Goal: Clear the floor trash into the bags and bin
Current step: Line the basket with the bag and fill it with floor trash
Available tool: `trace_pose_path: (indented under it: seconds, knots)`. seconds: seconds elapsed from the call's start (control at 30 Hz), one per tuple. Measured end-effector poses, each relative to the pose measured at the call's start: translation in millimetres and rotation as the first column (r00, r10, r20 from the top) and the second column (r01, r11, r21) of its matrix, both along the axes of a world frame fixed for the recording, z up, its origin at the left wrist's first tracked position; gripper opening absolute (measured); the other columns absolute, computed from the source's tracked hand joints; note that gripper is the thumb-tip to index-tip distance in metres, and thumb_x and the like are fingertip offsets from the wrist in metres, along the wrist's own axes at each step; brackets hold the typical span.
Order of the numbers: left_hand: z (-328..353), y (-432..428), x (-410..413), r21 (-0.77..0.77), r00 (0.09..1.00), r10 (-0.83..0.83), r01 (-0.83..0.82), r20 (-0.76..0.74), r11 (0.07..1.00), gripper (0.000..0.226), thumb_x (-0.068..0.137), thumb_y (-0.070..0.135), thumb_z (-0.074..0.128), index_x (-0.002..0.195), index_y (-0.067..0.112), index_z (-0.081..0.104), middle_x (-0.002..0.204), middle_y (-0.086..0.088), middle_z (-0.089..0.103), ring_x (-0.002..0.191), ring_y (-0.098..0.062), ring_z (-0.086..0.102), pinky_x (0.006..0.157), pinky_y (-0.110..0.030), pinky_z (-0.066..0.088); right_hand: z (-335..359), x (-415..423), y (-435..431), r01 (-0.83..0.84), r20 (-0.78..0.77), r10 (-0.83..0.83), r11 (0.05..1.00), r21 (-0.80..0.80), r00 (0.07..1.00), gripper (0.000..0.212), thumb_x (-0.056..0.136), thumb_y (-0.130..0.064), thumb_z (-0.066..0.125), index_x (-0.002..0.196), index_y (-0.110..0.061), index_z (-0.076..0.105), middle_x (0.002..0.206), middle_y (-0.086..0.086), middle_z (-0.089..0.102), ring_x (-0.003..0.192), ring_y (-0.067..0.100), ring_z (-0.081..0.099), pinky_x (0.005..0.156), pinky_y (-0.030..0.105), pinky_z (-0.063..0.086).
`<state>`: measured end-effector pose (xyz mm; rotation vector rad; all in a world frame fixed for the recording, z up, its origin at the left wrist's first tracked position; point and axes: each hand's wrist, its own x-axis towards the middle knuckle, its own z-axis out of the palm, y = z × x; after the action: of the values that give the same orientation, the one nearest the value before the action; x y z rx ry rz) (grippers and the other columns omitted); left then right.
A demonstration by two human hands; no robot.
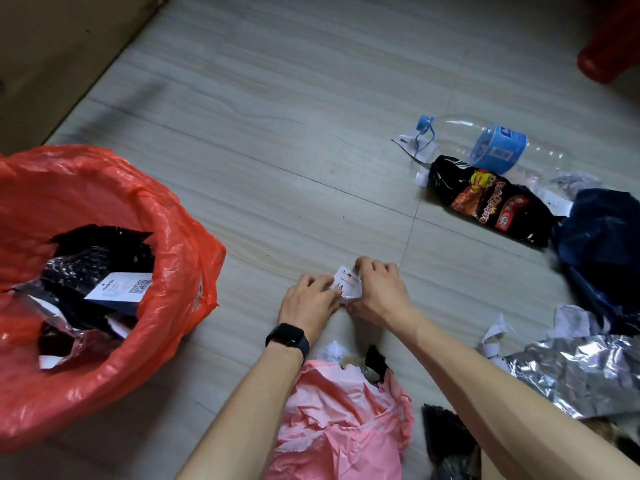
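Pink bag [339, 427] lies beneath the wrists. Left hand [308, 303] and right hand [377, 289], fingers curled, pinch a paper tag [348, 282] on the floor. Risk: the thin tag slips, falling short of the bin [166, 237] left of the left hand.

On my screen the light is soft, even and a little dim, with no clear source, so the shadows on the floor [277, 133] are weak and have no sharp edge. The only glare is the white glints on the foil wrapper [571, 372] at 4 o'clock and a mild shine on the red bag [166, 306] at 9 o'clock. The whole picture is slightly smeared, the wall [52, 46] at 10 o'clock and the red stool [609, 46] at 2 o'clock are dark and blurred, and the wide lens stretches things near 6 o'clock.
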<state>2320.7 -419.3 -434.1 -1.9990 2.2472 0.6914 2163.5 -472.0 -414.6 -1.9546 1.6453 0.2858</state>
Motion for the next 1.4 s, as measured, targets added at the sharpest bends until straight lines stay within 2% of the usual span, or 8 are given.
trace_pose_path:
  seconds: [0.4, 0.57, 0.7, 0.8, 0.93, 1.07, 1.27, 1.4]
  knots:
    - [24, 23, 18, 0.175, 0.914, 0.288, -0.246, -0.286, 0.953, 0.011, 0.082, 0.039, 0.061, 0.089, 0.033, 0.055, 0.116, 0.012, 0.053, 0.105, -0.016, 0.057, 0.088, -0.032, 0.048, -1, -2, 16, 0.035, 0.041, -0.035, 0.999, 0.006, 0.999, 0.018, 0.077, -0.032, 0.068, 0.073, -0.019, 0.056, 0.086, 0.01, 0.062, 0.087, 0.035, 0.062, 0.06, 0.031, 0.035]
    - [31, 35, 10, 0.541, 0.96, 0.266, -0.178, -0.089, 0.822, 0.052, 0.072, 0.075, 0.058, 0.087, 0.026, 0.052, 0.094, 0.004, 0.064, 0.087, -0.021, 0.061, 0.078, -0.035, 0.051, -7, -20, 40, 0.187, 0.083, -0.184, 0.982, -0.027, 0.979, 0.022, 0.083, -0.04, 0.065, 0.084, -0.017, 0.062, 0.093, 0.014, 0.071, 0.088, 0.038, 0.063, 0.061, 0.033, 0.038]
    - [41, 29, -14, 0.651, 0.942, 0.277, -0.092, -0.187, 0.754, 0.077, 0.066, 0.086, 0.055, 0.116, 0.029, 0.053, 0.122, 0.0, 0.063, 0.111, -0.022, 0.057, 0.09, -0.033, 0.046, -7, -54, 53, 0.332, 0.062, -0.333, 0.943, 0.018, 0.941, 0.028, 0.082, -0.043, 0.067, 0.082, -0.016, 0.064, 0.089, 0.014, 0.071, 0.083, 0.034, 0.063, 0.062, 0.033, 0.041]
    - [45, 27, -34, 0.656, 0.974, 0.157, -0.012, -0.163, 0.755, 0.081, 0.065, 0.079, 0.064, 0.131, 0.035, 0.048, 0.132, -0.002, 0.056, 0.112, -0.025, 0.058, 0.084, -0.029, 0.042, -4, -78, 60, 0.42, 0.066, -0.422, 0.907, 0.042, 0.904, 0.025, 0.08, -0.042, 0.07, 0.079, -0.019, 0.062, 0.086, 0.013, 0.071, 0.079, 0.033, 0.063, 0.061, 0.032, 0.039]
    - [43, 34, -61, 0.6, 0.996, 0.093, -0.074, 0.0, 0.796, 0.045, 0.071, 0.061, 0.067, 0.107, 0.035, 0.062, 0.119, -0.005, 0.042, 0.081, -0.026, 0.054, 0.076, -0.03, 0.045, -2, -100, 64, 0.45, 0.045, -0.453, 0.891, 0.054, 0.89, 0.025, 0.079, -0.038, 0.07, 0.081, -0.014, 0.064, 0.087, 0.015, 0.071, 0.084, 0.035, 0.064, 0.063, 0.033, 0.041]
    - [37, 42, -72, 0.554, 0.99, 0.14, -0.114, -0.004, 0.824, 0.017, 0.08, 0.03, 0.066, 0.097, 0.028, 0.071, 0.121, -0.006, 0.043, 0.089, -0.029, 0.064, 0.087, -0.033, 0.053, -3, -106, 75, 0.408, 0.034, -0.408, 0.913, -0.005, 0.912, 0.027, 0.08, -0.036, 0.069, 0.09, -0.011, 0.069, 0.111, 0.01, 0.059, 0.103, 0.031, 0.055, 0.079, 0.034, 0.046]
    - [42, 46, -74, 0.619, 0.991, 0.113, -0.132, 0.07, 0.774, 0.072, 0.058, 0.066, 0.076, 0.107, 0.017, 0.056, 0.117, -0.007, 0.031, 0.096, -0.032, 0.06, 0.086, -0.038, 0.052, -3, -105, 77, 0.341, 0.006, -0.342, 0.936, -0.086, 0.94, 0.024, 0.083, -0.023, 0.067, 0.102, -0.01, 0.07, 0.142, 0.01, 0.038, 0.121, 0.035, 0.039, 0.103, 0.037, 0.038]
    - [39, 55, -81, 0.543, 0.99, 0.09, -0.132, 0.104, 0.829, 0.054, 0.073, 0.04, 0.08, 0.112, 0.013, 0.054, 0.123, -0.01, 0.03, 0.095, -0.036, 0.059, 0.088, -0.044, 0.053, 2, -103, 72, 0.32, 0.02, -0.32, 0.944, -0.078, 0.947, 0.027, 0.083, -0.018, 0.066, 0.107, -0.007, 0.069, 0.141, 0.008, 0.042, 0.117, 0.035, 0.042, 0.101, 0.033, 0.037]
